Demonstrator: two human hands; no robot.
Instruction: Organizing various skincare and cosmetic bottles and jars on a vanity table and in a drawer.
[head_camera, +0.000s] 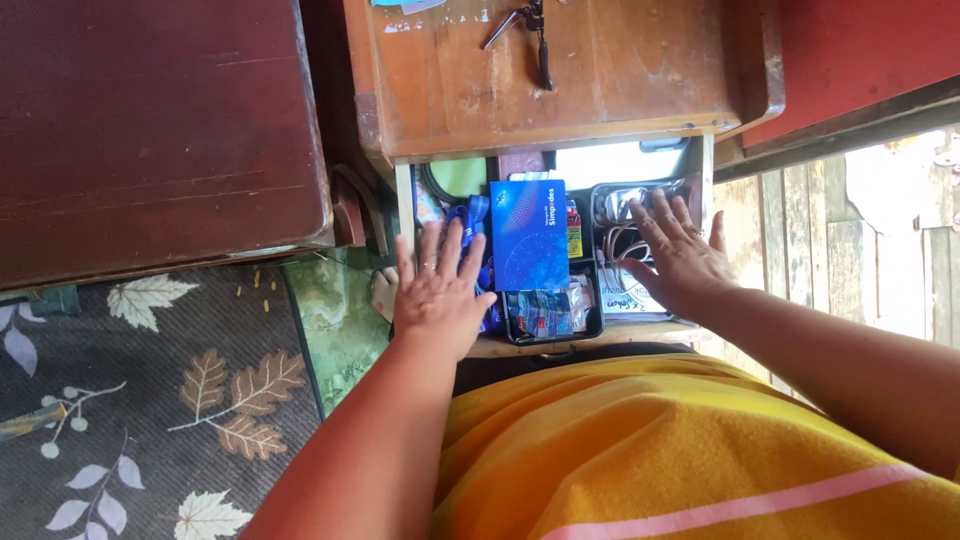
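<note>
Resting flat at the centre of the frame, the left hand (438, 290) and right hand (678, 255) lie open with fingers spread, gripping nothing, over the open drawer (706, 190). Between them lies a blue booklet (528, 235); above, a wooden desk (600, 70).

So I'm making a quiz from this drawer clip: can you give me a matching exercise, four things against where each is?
Things:
1. flat blue rectangular booklet
2. left hand
3. right hand
4. dark metal key

Places:
A. on the wooden desktop
B. middle of the open drawer
C. over the drawer's right side
D. over the drawer's left side

Pairs: 1-B, 2-D, 3-C, 4-A
</note>
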